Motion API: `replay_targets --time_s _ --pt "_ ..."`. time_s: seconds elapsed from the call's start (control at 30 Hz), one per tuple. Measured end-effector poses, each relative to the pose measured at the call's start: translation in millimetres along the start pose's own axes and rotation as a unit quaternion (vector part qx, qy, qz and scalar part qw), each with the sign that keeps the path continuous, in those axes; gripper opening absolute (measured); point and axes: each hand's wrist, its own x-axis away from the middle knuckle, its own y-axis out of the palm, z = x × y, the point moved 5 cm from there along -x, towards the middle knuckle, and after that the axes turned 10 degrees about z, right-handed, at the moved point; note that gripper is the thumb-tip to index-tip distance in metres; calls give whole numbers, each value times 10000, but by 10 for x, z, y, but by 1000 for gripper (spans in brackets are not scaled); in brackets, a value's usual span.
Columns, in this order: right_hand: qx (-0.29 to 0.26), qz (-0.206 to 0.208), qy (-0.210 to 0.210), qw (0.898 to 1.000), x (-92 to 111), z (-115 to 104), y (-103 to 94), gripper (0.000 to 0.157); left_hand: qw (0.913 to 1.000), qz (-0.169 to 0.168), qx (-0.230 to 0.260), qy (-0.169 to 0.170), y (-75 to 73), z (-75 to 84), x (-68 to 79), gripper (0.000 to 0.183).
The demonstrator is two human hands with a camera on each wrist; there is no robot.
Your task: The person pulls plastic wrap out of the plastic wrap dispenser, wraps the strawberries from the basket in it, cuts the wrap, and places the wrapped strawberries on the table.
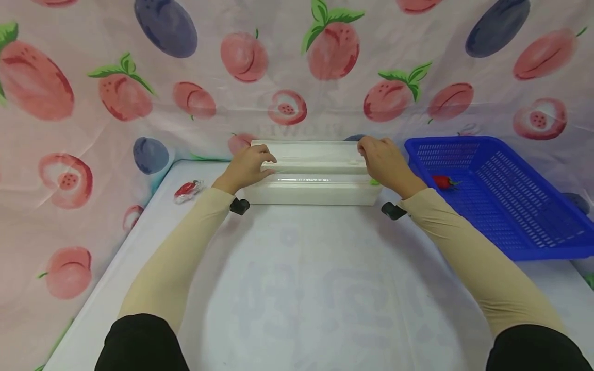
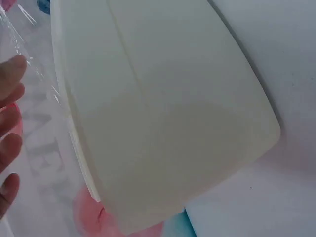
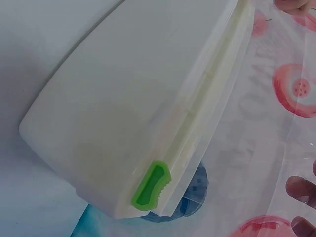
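Observation:
A long white cling film dispenser box [image 1: 311, 194] lies crosswise at the back of the table, its lid [image 1: 308, 150] raised behind. A green slide cutter [image 3: 152, 186] sits at its right end. Clear cling film [image 1: 320, 170] stretches from the box between the hands, shiny and hard to trace. My left hand [image 1: 248, 166] appears to pinch the film above the box's left end, thumb and forefinger towards the middle; the exact contact is unclear. At the right end, my right hand [image 1: 382, 161] pinches the film with bent fingers. Fingertips [image 2: 11, 118] show at the left wrist view's edge.
To the right stands a blue plastic basket [image 1: 547, 252] with a red strawberry-like item [image 1: 444, 182] in it. A small red item in clear wrapping [image 1: 187, 190] lies left of the box. A fruit-print sheet [image 1: 325, 103] hangs behind the white table [image 1: 297, 288].

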Motion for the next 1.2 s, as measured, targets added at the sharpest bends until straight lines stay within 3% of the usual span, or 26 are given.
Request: replay_targets --time_s 0.17,0.4,0.57,0.7,0.9,1.0,1.1,1.2 --pt "-13 -42 46 10000 -1 4 2 6 9994 -290 35 -194 42 -30 -28 15" --pt "-57 -19 5 10000 -9 -10 26 6 9990 -377 126 -215 53 -78 -2 6" --pt "-97 -70 14 9999 -17 -16 23 5 9980 -180 339 -502 -72 -106 5 5" --pt "-52 -75 72 9999 -14 -4 14 5 9995 -41 97 -284 -71 -51 -25 13" --pt "2 14 12 10000 -1 5 18 5 9999 -110 -110 -6 87 66 -91 15" --pt "-2 15 -53 10000 -6 -9 24 7 9997 183 -180 31 74 73 -106 9" --pt "-16 -14 -43 10000 -8 -9 18 5 9967 689 -386 162 -38 79 -122 8" --pt "6 -53 -14 10000 -9 6 1 4 9852 1269 -1038 503 -199 121 -153 10"
